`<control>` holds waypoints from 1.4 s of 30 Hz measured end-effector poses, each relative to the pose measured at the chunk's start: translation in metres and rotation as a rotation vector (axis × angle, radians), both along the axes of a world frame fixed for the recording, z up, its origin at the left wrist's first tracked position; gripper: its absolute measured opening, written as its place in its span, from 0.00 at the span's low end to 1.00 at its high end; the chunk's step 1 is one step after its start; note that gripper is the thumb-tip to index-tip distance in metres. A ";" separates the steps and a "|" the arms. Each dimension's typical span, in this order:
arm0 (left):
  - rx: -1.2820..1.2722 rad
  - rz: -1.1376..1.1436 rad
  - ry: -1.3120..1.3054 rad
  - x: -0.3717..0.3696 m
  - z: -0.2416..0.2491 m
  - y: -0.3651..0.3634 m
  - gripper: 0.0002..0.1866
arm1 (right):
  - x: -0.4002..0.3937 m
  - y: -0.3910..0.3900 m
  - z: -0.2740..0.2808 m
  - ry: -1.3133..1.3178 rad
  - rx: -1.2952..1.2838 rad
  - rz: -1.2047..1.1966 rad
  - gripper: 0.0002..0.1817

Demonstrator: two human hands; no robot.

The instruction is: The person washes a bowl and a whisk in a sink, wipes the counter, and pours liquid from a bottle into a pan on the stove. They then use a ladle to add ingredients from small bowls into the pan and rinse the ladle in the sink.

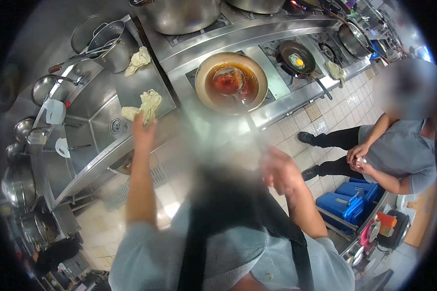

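Observation:
My right hand (280,169) is closed around the handle of a long metal ladle (251,123), partly blurred. The ladle's round bowl sits in a wide pan (261,80) of reddish-brown liquid, with red pieces showing in and beside it. At the edge of the sink counter, my left hand (144,131) reaches a crumpled pale yellow cloth (150,102). Its fingers are apart and the fingertips overlap the cloth's lower edge. A second cloth (138,61) lies farther back, beside a deep metal pot (114,46).
Right of the wide pan, a frying pan (296,51) with an egg sits on a burner, its handle jutting over the edge. Another cloth (335,71) lies nearby. To the left is a steel sink (94,116). A co-worker (398,145) stands at right, near blue containers (342,203).

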State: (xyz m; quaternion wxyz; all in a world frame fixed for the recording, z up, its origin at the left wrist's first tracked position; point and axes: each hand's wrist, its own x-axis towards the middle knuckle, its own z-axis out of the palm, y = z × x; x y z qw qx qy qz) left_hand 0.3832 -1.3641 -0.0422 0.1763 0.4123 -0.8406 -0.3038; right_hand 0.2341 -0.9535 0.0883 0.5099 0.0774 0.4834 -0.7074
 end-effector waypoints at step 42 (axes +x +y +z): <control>-0.183 0.043 -0.570 -0.040 -0.046 -0.039 0.38 | 0.053 0.008 0.063 0.507 0.406 0.036 0.33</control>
